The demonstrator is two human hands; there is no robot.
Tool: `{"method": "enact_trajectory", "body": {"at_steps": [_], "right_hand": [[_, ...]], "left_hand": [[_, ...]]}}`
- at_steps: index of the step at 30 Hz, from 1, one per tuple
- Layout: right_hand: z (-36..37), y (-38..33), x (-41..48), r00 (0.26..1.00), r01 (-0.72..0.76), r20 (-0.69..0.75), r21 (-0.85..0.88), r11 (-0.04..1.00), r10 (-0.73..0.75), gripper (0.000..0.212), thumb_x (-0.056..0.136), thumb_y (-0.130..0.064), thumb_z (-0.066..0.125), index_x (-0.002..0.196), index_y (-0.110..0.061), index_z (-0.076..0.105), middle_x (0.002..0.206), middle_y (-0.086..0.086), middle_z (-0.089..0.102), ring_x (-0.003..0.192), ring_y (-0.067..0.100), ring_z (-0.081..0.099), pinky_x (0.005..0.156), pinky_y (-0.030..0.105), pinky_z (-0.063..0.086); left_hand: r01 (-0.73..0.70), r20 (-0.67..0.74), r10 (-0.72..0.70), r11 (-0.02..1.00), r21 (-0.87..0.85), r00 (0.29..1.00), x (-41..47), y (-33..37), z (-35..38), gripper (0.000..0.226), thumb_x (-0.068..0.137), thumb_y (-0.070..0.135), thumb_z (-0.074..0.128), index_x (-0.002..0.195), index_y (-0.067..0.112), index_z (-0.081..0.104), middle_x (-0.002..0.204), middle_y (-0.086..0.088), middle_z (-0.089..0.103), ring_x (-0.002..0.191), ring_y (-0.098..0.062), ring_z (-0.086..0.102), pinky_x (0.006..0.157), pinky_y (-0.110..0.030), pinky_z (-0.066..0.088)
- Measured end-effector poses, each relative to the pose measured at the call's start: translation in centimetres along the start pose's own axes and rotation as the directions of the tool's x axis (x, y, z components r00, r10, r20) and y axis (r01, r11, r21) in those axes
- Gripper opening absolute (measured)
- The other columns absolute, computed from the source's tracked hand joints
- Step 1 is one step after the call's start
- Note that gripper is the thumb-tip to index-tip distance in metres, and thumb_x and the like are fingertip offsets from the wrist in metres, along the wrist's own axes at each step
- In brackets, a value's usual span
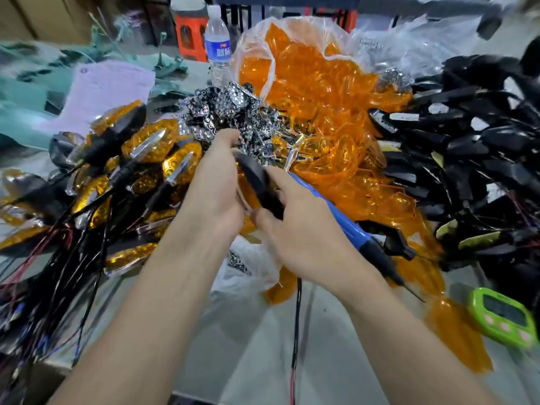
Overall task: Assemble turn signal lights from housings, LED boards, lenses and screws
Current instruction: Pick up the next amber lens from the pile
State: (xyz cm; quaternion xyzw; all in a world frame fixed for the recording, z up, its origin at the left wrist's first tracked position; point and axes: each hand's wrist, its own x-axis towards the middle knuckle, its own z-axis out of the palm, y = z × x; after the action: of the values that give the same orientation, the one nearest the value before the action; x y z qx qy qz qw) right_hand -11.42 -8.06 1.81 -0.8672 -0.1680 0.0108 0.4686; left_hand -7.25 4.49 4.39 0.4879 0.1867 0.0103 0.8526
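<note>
Your left hand (217,182) and right hand (295,229) hid most of the black housing (253,172) held between them. Your right hand covered part of the blue screwdriver (347,223). The green timer (502,317) was blurred; you could not read its display. The black wires (87,258) ran off the left edge.

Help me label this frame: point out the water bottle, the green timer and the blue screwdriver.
water bottle (217,49), head view, on its blue label.
green timer (500,311), head view, on its dark screen.
blue screwdriver (352,228), head view, on its handle.
</note>
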Motion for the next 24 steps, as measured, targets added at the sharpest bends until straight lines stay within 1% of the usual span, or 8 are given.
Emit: {"method": "enact_trajectory", "body": {"at_steps": [2,4,6,8,15,19,22,24], "right_hand": [[-0.1,0.5,0.5,0.996,-0.087,0.009,0.267,0.96,0.088,0.038,0.096,-0.005,0.059,0.127,-0.028,0.059,0.094,0.001,0.07,0.074,0.023,0.063,0.068,0.036,0.05],[-0.6,0.7,0.8,0.969,-0.244,0.136,0.665,0.706,0.207,0.021,0.102,0.0,0.053,0.116,-0.013,0.062,0.082,0.012,0.064,0.056,0.019,0.051,0.047,0.026,0.037],[-1.3,1.0,1.0,0.939,-0.34,0.267,0.808,0.482,0.215,0.014,0.105,-0.002,0.049,0.108,-0.006,0.062,0.077,0.014,0.063,0.051,0.016,0.045,0.043,0.02,0.026],[-1.9,1.6,1.2,0.925,-0.381,0.34,0.828,0.412,0.173,0.016,0.106,-0.004,0.047,0.104,-0.003,0.062,0.076,0.015,0.063,0.05,0.015,0.045,0.045,0.02,0.024],[-1.7,2.3,1.3,0.916,-0.396,0.388,0.837,0.377,0.102,0.016,0.099,-0.01,0.051,0.108,-0.006,0.064,0.08,0.013,0.06,0.051,0.013,0.045,0.046,0.02,0.026],[-1.5,2.4,1.2,0.936,-0.348,0.331,0.824,0.447,0.121,0.026,0.103,-0.003,0.048,0.119,-0.011,0.067,0.078,0.011,0.061,0.053,0.013,0.044,0.047,0.021,0.024],[-1.7,2.3,1.0,0.943,-0.328,0.311,0.801,0.5,0.121,0.033,0.102,0.001,0.048,0.124,-0.015,0.067,0.079,0.011,0.062,0.056,0.015,0.043,0.05,0.024,0.025],[-1.8,2.2,0.9,0.949,-0.307,0.295,0.778,0.548,0.112,0.033,0.102,-0.003,0.052,0.126,-0.02,0.068,0.081,0.01,0.064,0.058,0.016,0.045,0.052,0.026,0.026]], "left_hand": [[0.002,0.207,-0.006,1.0,0.02,0.978,-0.1,0.5,-0.8,0.026,0.1,0.036,0.052,0.085,0.015,0.058,0.076,-0.004,0.063,0.075,-0.022,0.063,0.066,-0.031,0.055],[-0.079,0.323,0.021,0.983,0.167,0.946,-0.3,0.7,-1.9,0.022,0.088,0.024,0.057,0.104,0.014,0.067,0.097,-0.007,0.068,0.091,-0.025,0.061,0.077,-0.036,0.053],[-0.183,0.363,0.088,0.954,0.237,0.928,-0.2,0.6,-3.0,0.036,0.09,0.004,0.054,0.122,0.012,0.069,0.102,-0.007,0.073,0.091,-0.022,0.066,0.078,-0.033,0.056],[-0.231,0.395,0.122,0.943,0.24,0.911,-0.2,0.5,-3.7,0.04,0.095,-0.003,0.055,0.13,0.014,0.068,0.103,-0.006,0.074,0.091,-0.021,0.07,0.082,-0.032,0.059],[-0.173,0.454,0.071,0.967,0.186,0.888,0.4,0.3,-4.2,0.048,0.085,0.013,0.067,0.132,0.022,0.067,0.103,-0.01,0.07,0.088,-0.021,0.069,0.085,-0.038,0.056],[-0.197,0.462,0.084,0.959,0.202,0.883,0.3,0.1,-3.8,0.045,0.086,0.017,0.065,0.131,0.016,0.066,0.126,-0.006,0.073,0.098,-0.022,0.069,0.083,-0.037,0.059],[-0.214,0.494,0.097,0.959,0.187,0.864,0.1,0.3,-3.8,0.046,0.085,0.011,0.064,0.132,0.009,0.064,0.128,-0.009,0.073,0.103,-0.024,0.07,0.073,-0.036,0.06],[-0.243,0.522,0.112,0.951,0.189,0.845,0.1,0.4,-4.0,0.046,0.085,0.007,0.064,0.131,0.007,0.065,0.126,-0.01,0.073,0.105,-0.026,0.071,0.076,-0.041,0.061]]}}
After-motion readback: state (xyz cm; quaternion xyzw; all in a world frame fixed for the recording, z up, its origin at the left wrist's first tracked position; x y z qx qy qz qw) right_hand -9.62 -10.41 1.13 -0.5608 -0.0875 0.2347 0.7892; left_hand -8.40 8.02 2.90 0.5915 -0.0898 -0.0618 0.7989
